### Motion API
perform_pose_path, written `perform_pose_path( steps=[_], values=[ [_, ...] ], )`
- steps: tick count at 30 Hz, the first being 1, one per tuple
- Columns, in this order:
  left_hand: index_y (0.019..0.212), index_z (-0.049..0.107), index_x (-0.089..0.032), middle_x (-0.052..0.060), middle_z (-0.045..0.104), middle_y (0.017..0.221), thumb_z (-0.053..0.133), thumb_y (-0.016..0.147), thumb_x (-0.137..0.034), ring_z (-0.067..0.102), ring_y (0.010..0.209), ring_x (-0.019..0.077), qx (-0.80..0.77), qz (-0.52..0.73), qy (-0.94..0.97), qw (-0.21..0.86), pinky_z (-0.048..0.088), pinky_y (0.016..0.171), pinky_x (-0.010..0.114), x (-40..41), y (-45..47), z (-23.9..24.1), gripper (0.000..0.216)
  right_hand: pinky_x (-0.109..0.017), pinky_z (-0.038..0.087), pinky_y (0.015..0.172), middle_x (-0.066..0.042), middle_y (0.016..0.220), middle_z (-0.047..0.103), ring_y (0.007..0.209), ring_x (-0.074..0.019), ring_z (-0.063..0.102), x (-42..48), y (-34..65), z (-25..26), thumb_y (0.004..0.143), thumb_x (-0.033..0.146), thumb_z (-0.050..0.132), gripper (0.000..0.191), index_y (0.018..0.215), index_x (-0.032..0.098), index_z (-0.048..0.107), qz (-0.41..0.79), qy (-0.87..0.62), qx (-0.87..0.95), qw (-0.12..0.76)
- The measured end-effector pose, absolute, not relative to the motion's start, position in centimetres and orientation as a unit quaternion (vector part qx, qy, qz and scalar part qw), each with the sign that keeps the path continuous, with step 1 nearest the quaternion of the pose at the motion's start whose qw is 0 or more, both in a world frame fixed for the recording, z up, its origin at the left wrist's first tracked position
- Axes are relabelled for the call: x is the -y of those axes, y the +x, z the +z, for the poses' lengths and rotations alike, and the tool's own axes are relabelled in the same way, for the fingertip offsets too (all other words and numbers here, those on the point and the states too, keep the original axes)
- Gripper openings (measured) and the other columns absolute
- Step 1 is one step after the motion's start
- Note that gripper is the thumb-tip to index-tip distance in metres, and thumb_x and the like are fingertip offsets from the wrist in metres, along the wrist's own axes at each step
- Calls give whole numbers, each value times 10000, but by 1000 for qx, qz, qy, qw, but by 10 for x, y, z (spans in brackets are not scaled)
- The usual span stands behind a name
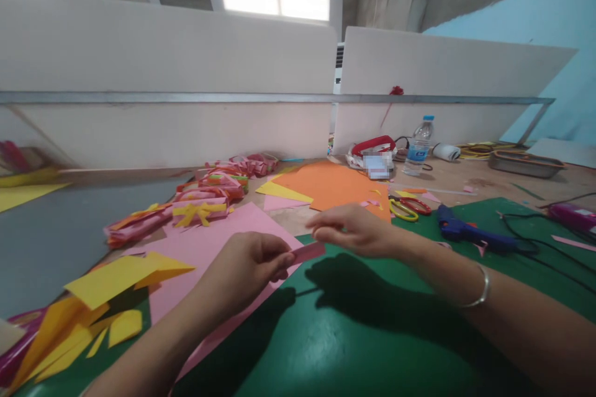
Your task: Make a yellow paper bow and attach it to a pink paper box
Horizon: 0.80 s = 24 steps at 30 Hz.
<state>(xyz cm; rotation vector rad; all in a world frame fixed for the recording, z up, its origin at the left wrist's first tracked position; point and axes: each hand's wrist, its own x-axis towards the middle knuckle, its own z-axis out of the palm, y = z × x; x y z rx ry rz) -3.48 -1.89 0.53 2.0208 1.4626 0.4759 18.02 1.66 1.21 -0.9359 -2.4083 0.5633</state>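
Observation:
My left hand (256, 260) pinches one end of a short pink paper strip (310, 252) above the green mat (344, 341). The strip's free end points right, toward my right hand (354, 229). That hand hovers just over and beyond the strip's tip, fingers stretched out and a little apart, with nothing visible in them. Under my left hand lies a large pink paper sheet (172, 270). Beyond my right hand is orange paper (335, 183), with scissors (405, 206) that have red and yellow handles beside it. A blue glue gun (475, 236) lies on the mat to the right.
Rolled pink paper pieces (214, 189) are heaped at the back left, and yellow paper cutouts (112, 279) lie at the near left. A water bottle (419, 146) and a metal tray (526, 163) stand at the back right. A white partition (162, 56) closes off the far side.

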Motion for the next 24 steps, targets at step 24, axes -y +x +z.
perform_pose_path(
  steps=[24],
  values=[
    [734, 660, -196, -25, 656, 672, 512, 791, -240, 573, 603, 101, -468, 87, 763, 438, 403, 552, 182, 9, -73, 24, 165, -162, 389, 416, 49, 504, 517, 412, -51, 463, -32, 220, 38, 837, 256, 512, 217, 655, 146, 556, 370, -377, 845, 82]
  ],
)
